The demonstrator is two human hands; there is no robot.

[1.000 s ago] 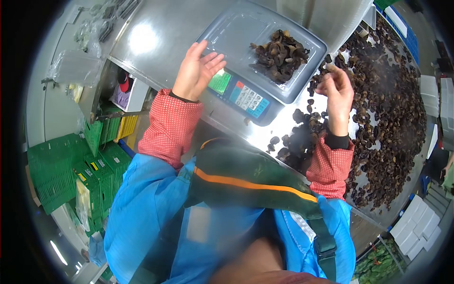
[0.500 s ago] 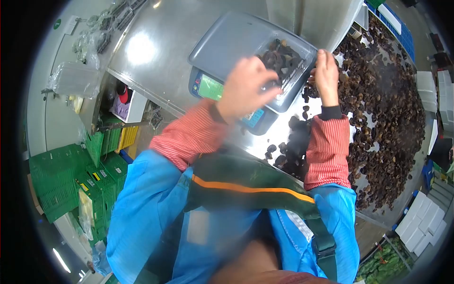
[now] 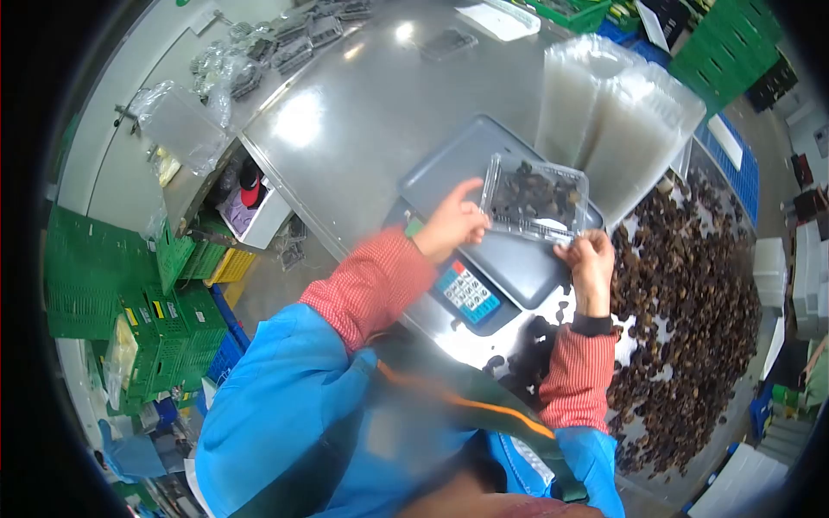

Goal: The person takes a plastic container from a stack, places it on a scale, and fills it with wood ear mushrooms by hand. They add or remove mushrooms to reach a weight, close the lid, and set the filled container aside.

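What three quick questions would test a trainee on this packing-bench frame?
1. True or false: the clear plastic clamshell box is empty.
2. Multiple choice: where is the left hand? A. at the box's left edge; B. underneath the box; C. well away from the box.
3. Fill in: the loose pile of dark mushrooms lies on the shiny steel table to the person's ____ side.

Key: 1 false, it holds dark mushrooms; 2 A; 3 right.
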